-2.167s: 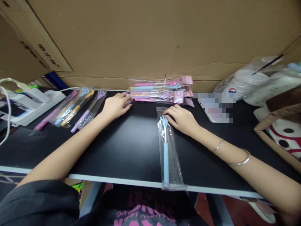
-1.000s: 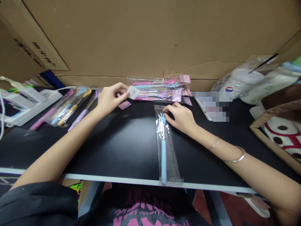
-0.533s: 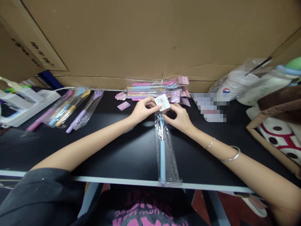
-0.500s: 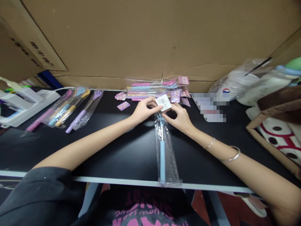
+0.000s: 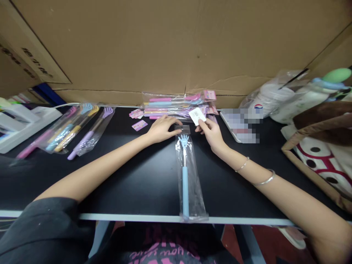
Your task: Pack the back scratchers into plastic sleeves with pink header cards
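Observation:
A light-blue back scratcher (image 5: 185,187) with a hand-shaped head lies in a clear plastic bag (image 5: 195,190), its head pointing away from me. My left hand (image 5: 164,130) is at the bag's far end, thumb and fingers around the edge of the clear flap. Just to the right, my right hand (image 5: 211,132) pinches a small white card (image 5: 197,116) between thumb and fingers, its printed side towards me. The card is held up, apart from the bag. Behind my hands lies a pile of bagged back scratchers (image 5: 173,104) with pink header cards.
To the left lie several bagged back scratchers (image 5: 79,130) beside a white power strip (image 5: 30,128). Loose pink cards (image 5: 139,125) lie near my left hand. On the right are a phone (image 5: 236,128), a bagged cup (image 5: 271,97) and a fabric bag (image 5: 316,146). Cardboard (image 5: 165,44) walls the back.
My hands have moved apart. The right one has taken the white card, which both held before, and the left has gone to the bag's far end. The view has shifted slightly.

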